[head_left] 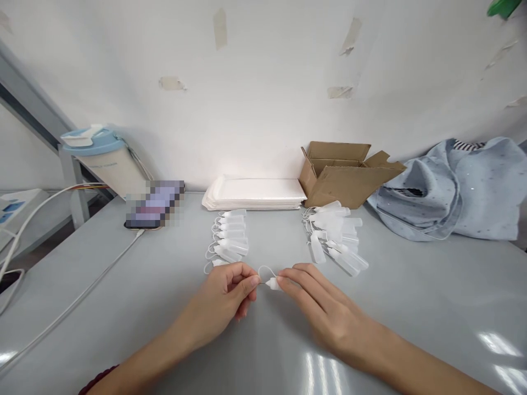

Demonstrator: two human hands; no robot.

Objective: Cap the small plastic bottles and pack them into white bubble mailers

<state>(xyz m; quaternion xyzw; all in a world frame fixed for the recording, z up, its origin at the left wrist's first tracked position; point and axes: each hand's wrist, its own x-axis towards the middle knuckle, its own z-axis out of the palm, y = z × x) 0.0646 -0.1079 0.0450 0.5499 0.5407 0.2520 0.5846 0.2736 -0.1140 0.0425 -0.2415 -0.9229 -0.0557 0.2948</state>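
Just in front of me, my right hand (325, 307) grips a small translucent squeeze bottle (272, 283) lying on its side, its white nozzle pointing left. The body of that bottle is mostly hidden under my fingers. From the nozzle a thin needle-like tip and a white cap strap (267, 267) run into the pinched thumb and fingers of my left hand (230, 296); the cap itself is hidden there. Similar bottles with looped straps lie in a neat column (231, 233) beyond my left hand. A looser pile of bottles (340, 236) lies beyond my right hand.
A stack of white padded envelopes (259, 189) and an open cardboard box (349, 181) stand against the wall. At left are a blue-lidded cup (111, 159) and a phone (154, 206) on a white cable (82, 296). Light blue cloth (465, 192) is bunched at right.
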